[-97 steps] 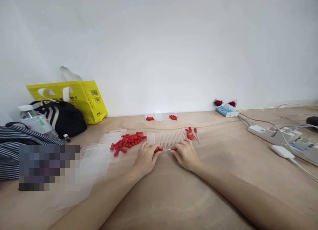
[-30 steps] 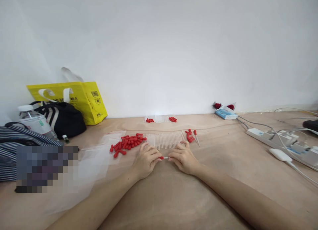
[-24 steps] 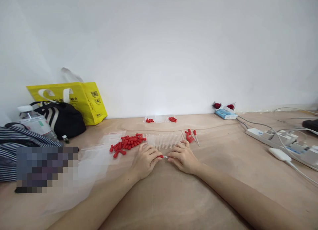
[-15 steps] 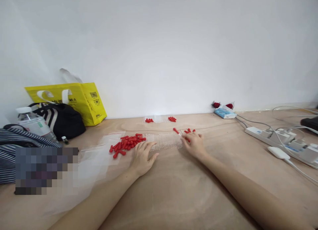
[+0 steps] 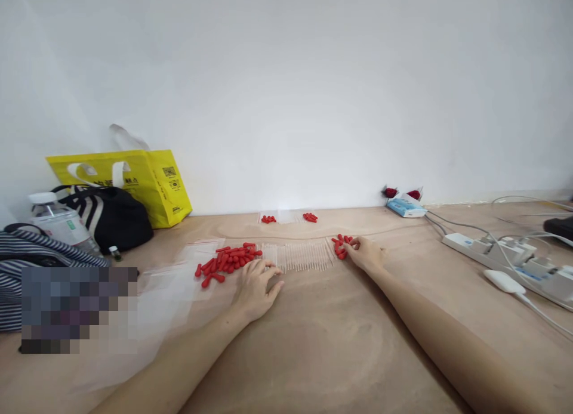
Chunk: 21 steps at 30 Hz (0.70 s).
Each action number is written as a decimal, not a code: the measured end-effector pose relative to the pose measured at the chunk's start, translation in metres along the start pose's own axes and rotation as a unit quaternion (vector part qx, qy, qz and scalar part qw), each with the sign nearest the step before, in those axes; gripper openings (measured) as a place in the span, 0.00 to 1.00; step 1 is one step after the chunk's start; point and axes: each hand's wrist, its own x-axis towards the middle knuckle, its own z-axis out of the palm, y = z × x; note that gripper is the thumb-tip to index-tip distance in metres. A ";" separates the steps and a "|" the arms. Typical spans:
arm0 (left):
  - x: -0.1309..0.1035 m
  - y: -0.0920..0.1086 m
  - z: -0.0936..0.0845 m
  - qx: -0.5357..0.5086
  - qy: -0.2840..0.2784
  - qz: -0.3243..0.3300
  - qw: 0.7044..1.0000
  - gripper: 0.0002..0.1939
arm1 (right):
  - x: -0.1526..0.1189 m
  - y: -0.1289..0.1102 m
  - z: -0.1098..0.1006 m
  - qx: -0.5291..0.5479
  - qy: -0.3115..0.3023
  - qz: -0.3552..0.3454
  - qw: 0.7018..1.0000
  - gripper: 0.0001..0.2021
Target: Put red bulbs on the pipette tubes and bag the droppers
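Note:
A row of thin pale sticks lies side by side on the wooden table. My left hand rests at the row's left end, fingers spread and bent, holding nothing that shows. Just beyond its fingertips is a large pile of red club-shaped pieces, each with a round end and a narrow stem. Past the right end of the row, my right hand has thumb and forefinger closed at the edge of a small red group. It seems to pinch one red piece there, partly hidden by the fingers.
Clear plastic bags lie left of the large pile. Two small red clusters, one left and one right, sit by the wall. A yellow bag, black bag and bottle stand left; a power strip lies right.
My right hand has moved right, off the sticks to the small red group. The red piece that stuck out left of its fingers is gone from there. My left hand has barely moved.

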 end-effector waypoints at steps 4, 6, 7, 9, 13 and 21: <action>-0.001 0.000 0.001 -0.001 -0.001 -0.005 1.000 0.06 | -0.007 -0.014 -0.003 -0.035 -0.024 -0.060 0.997 0.12; 0.000 0.001 0.000 -0.002 -0.004 -0.006 1.000 0.05 | -0.008 -0.024 -0.002 -0.058 -0.044 -0.071 0.995 0.11; 0.000 0.001 0.000 -0.003 -0.006 -0.007 1.000 0.05 | -0.007 -0.029 0.000 -0.068 -0.050 -0.069 0.994 0.11; 0.000 0.001 -0.001 -0.005 -0.008 -0.007 1.000 0.04 | -0.004 -0.037 0.004 -0.082 -0.055 -0.057 0.993 0.12; -0.002 0.003 -0.001 -0.006 -0.005 -0.010 1.000 0.03 | 0.005 -0.049 0.014 -0.114 -0.067 -0.038 0.991 0.11; 0.015 -0.020 -0.010 0.061 0.020 -0.018 0.998 0.07 | 0.007 -0.064 0.020 -0.155 -0.085 -0.059 0.982 0.10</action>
